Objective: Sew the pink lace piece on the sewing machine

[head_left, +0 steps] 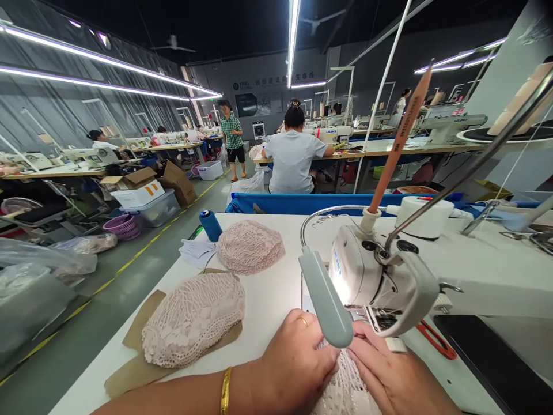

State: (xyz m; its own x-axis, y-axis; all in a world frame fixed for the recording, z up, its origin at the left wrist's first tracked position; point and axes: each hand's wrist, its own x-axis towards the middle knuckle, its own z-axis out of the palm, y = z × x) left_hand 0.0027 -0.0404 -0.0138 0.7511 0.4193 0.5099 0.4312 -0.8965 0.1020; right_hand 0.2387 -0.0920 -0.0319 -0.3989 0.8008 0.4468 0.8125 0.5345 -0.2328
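A pale pink lace piece (344,383) lies under the head of a white sewing machine (358,271). My left hand (298,360), with a ring and a gold bangle, is closed on the lace's left side. My right hand (384,369) grips its right side, fingers pressed together beside the fabric. A grey-green lamp head (328,300) hides some fingertips and the needle area. To the left, a stack of lace pieces (194,323) rests on brown paper (133,369). Behind it sits a second lace stack (250,246).
A blue thread cone (210,225) and white paper (197,252) are at the table's left edge. Red-handled snips (437,340) and a black phone-like slab (492,363) lie right. A pencil (401,135) stands on the machine. Ahead, a person in white (294,155) sits; another (232,138) stands in the aisle.
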